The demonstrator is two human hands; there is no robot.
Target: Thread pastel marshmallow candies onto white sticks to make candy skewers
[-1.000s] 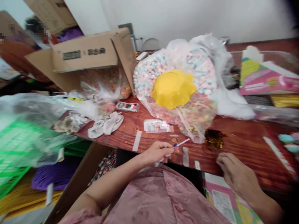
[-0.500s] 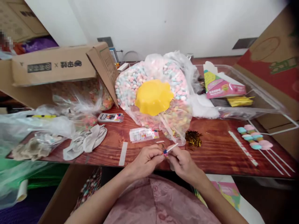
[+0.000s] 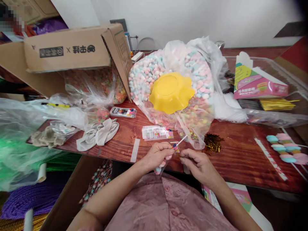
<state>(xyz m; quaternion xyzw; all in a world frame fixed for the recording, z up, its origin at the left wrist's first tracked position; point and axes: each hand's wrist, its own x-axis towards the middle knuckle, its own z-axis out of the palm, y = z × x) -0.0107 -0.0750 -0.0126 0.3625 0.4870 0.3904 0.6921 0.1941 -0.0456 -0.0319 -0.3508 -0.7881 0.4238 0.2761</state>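
Note:
My left hand (image 3: 160, 154) pinches a wrapped marshmallow candy stick (image 3: 157, 170). Its white stick points up and right, and pink and pale blue pieces show below the fingers. A small blue and red printed patch of the wrapper sits at the grip. Just right of it, my right hand (image 3: 196, 162) has thumb and fingers drawn together; whatever is between them is too small to make out. Beyond the hands lie flat printed clear wrappers (image 3: 156, 132). A bunch of gold twist ties (image 3: 213, 143) rests on the table to the right.
A yellow scalloped bowl (image 3: 170, 93) lies upside down on large bags of marshmallows (image 3: 141, 78). At left stand an open cardboard box (image 3: 69, 48) and grey cloth gloves (image 3: 97, 134). At right are a clear bin (image 3: 271, 117) and several marshmallow skewers (image 3: 285, 147).
My right hand has come away from the white stick and sits slightly apart from the left. The candy below my left hand now shows. The view has shifted, so the table things appear farther right.

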